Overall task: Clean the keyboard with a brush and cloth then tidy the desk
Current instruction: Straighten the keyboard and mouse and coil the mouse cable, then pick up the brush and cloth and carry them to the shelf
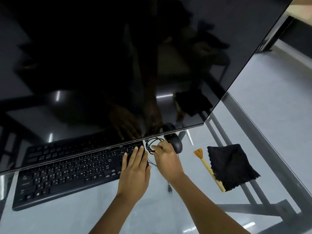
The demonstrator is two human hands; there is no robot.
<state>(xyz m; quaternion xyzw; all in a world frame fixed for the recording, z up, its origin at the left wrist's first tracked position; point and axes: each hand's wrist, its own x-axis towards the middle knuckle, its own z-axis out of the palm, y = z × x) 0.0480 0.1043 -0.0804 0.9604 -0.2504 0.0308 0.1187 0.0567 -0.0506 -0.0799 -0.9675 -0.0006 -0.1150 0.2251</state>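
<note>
A black keyboard (67, 174) lies on the glass desk (118, 208), its far edge hidden under the tilted monitor. My left hand (135, 169) rests flat on the keyboard's right end, fingers together. My right hand (166, 159) pinches a coiled black cable (150, 145) just right of the keyboard, beside a black mouse (176, 144). A wooden brush (208, 169) with orange bristles lies to the right, its handle partly under a black cloth (232, 166).
A large dark monitor (118, 56) leans over the desk and fills most of the view. A loose cable plug (169, 190) lies near my right wrist. The desk's metal frame (253, 191) shows through the glass at right.
</note>
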